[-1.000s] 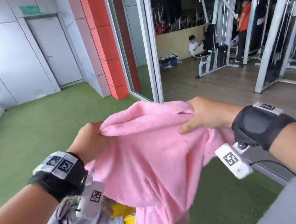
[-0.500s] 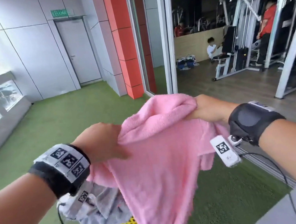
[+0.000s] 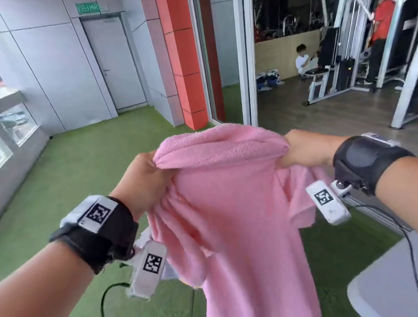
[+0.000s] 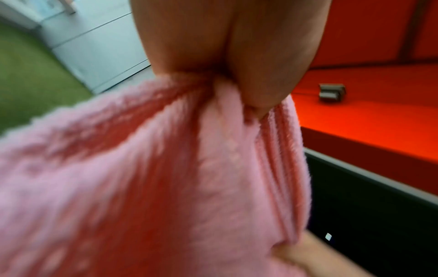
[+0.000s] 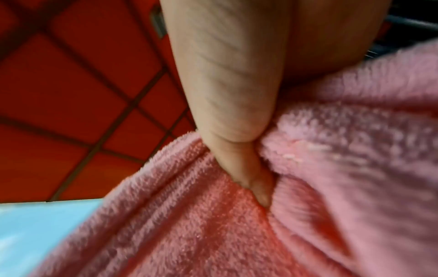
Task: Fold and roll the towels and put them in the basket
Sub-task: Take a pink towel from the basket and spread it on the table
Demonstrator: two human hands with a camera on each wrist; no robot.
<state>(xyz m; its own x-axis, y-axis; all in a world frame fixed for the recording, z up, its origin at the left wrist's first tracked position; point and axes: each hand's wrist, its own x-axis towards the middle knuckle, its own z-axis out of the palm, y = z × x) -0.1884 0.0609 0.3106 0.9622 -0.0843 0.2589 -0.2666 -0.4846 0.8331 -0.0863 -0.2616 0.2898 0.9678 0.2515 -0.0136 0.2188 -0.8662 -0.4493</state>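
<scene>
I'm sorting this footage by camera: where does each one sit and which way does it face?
Head: on the head, facing forward and down; shows left hand, right hand and pink towel.
Left wrist: looks along the hand at fingers pinching towel.
Right wrist: looks along the thumb pressed into towel.
Shared: all three show the towel.

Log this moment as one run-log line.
left hand: grips pink towel | right hand: grips towel | towel: hanging, unfolded | basket: unseen

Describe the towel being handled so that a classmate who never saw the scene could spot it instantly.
Start at the green artificial turf by the orange pillar. Above it, the left hand and right hand grip a fluffy pink terry towel hanging between them, the only pink cloth in sight.
</scene>
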